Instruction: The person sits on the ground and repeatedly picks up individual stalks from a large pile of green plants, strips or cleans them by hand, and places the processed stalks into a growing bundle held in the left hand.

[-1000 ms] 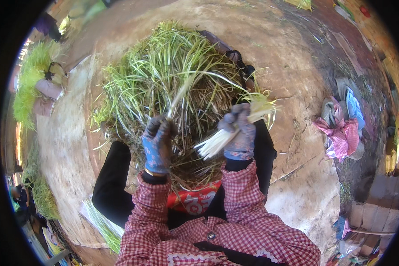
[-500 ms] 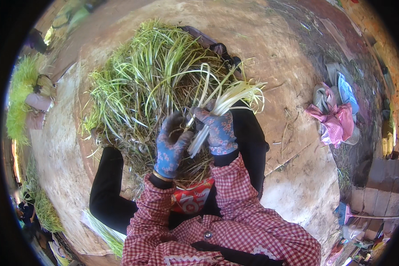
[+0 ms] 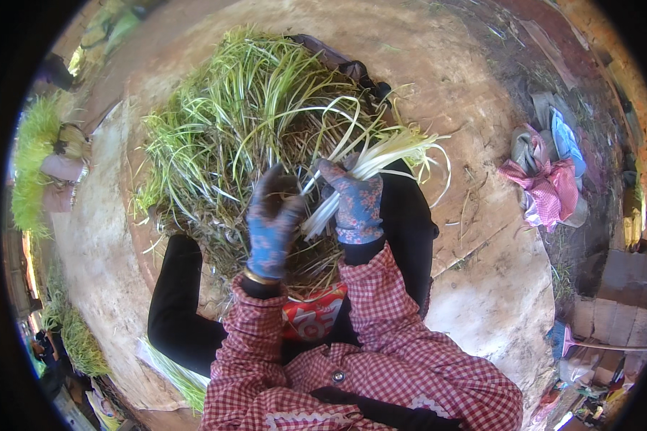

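My right hand (image 3: 357, 201), in a blue flowered glove, is closed around a bunch of pale leafy stalks (image 3: 392, 154). Their white ends stick out below the fist and their yellow-green leaves fan out to the upper right. A single stalk is pinched near its thumb and loops upward. To its left, my left hand (image 3: 272, 226), in a matching glove and slightly blurred, has thumb and fingers apart with nothing visible between them. Beyond both hands lies a large heap of long green leafy stalks (image 3: 230, 122), with brownish root ends toward me.
My dark-trousered legs flank the heap, with a red printed packet (image 3: 313, 314) between them. A pale ground sheet (image 3: 482, 287) spreads underneath. Trimmed white stalks (image 3: 172, 377) lie beside my left leg. Crumpled cloths (image 3: 546, 176) are at the right, and a person (image 3: 65, 169) sits far left beside more greens.
My left hand has drawn slightly away from the right one and its fingers have spread. The bunch in my right hand has shifted a little, its leaves reaching farther right.
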Demonstrator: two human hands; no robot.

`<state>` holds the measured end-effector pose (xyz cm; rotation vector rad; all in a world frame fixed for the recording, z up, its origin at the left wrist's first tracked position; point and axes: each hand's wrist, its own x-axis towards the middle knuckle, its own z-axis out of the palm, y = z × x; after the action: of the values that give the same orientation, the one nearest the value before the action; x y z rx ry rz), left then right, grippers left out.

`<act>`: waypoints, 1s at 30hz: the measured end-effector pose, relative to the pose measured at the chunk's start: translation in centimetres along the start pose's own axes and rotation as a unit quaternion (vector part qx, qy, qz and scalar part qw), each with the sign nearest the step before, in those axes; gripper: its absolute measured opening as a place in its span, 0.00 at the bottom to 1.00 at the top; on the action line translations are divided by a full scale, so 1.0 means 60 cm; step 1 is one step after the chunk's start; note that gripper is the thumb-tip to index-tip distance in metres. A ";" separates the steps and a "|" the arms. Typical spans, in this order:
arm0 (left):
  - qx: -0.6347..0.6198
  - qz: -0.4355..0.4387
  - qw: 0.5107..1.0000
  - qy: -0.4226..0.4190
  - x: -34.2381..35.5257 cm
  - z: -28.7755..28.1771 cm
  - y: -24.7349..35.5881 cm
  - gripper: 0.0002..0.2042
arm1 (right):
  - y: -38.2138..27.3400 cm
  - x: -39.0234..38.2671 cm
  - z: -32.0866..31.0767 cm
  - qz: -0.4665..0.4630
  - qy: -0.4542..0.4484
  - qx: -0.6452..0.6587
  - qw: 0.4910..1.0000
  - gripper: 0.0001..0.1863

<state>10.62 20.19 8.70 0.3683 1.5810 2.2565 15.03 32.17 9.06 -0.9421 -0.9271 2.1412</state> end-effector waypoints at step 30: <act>0.151 -0.043 0.977 -0.146 0.025 -0.029 0.011 0.10 | -0.004 -0.013 0.003 -0.027 -0.055 0.042 0.997 0.15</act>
<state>8.49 19.15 8.76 0.6653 1.7401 1.7990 15.39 31.66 9.61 -0.7558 -0.8982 2.1858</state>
